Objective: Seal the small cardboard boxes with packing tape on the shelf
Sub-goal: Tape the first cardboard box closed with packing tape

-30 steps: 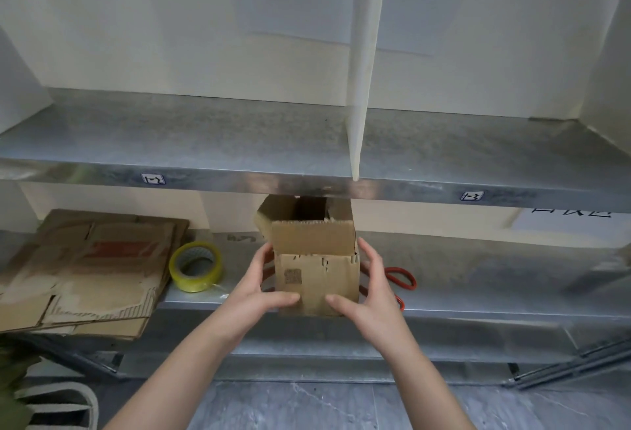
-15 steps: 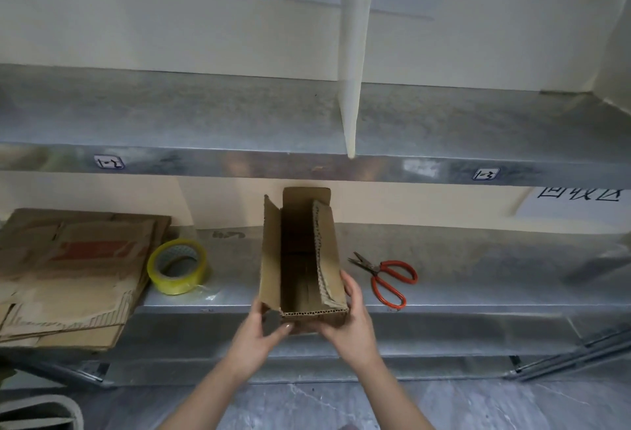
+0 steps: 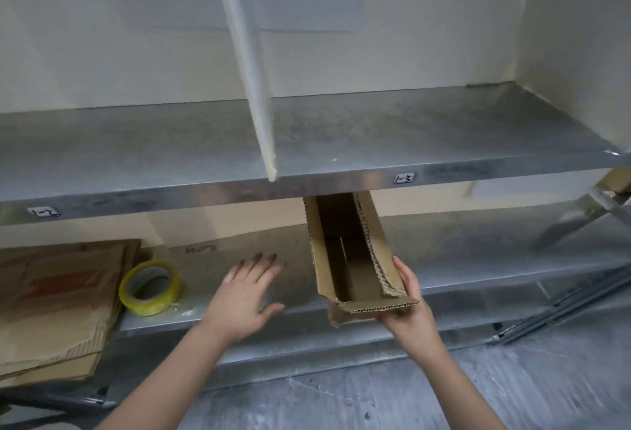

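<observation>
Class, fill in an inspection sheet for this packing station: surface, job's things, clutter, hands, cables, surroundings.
Surface: grey metal lower shelf.
Job's things: open cardboard box, unsealed, held at the shelf's front edge; yellow tape roll on the shelf, left.
Clutter: flattened cardboard stack, far left.
Hands: left hand open, fingers spread, between tape roll and box; right hand grips the box's near end.
Cables: nothing seen.
Surroundings: upper shelf with white divider; grey floor.
</observation>
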`<move>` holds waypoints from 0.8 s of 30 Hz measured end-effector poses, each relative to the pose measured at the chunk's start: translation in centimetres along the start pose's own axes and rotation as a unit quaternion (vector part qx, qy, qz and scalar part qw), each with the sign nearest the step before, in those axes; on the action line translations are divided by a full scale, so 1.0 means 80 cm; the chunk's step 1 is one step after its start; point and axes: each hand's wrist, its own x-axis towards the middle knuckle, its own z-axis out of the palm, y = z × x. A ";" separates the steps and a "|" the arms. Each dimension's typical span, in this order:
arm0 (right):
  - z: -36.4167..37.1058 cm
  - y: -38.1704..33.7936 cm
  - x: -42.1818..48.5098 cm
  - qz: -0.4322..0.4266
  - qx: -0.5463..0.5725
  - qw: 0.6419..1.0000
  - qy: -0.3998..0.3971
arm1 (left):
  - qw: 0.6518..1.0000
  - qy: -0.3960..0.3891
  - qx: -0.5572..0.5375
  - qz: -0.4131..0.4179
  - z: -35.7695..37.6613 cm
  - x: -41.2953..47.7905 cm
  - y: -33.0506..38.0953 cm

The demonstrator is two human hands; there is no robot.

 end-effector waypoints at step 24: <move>-0.633 0.201 0.039 0.080 -0.039 0.994 0.067 | 0.995 -0.030 -0.036 0.083 0.110 0.298 0.587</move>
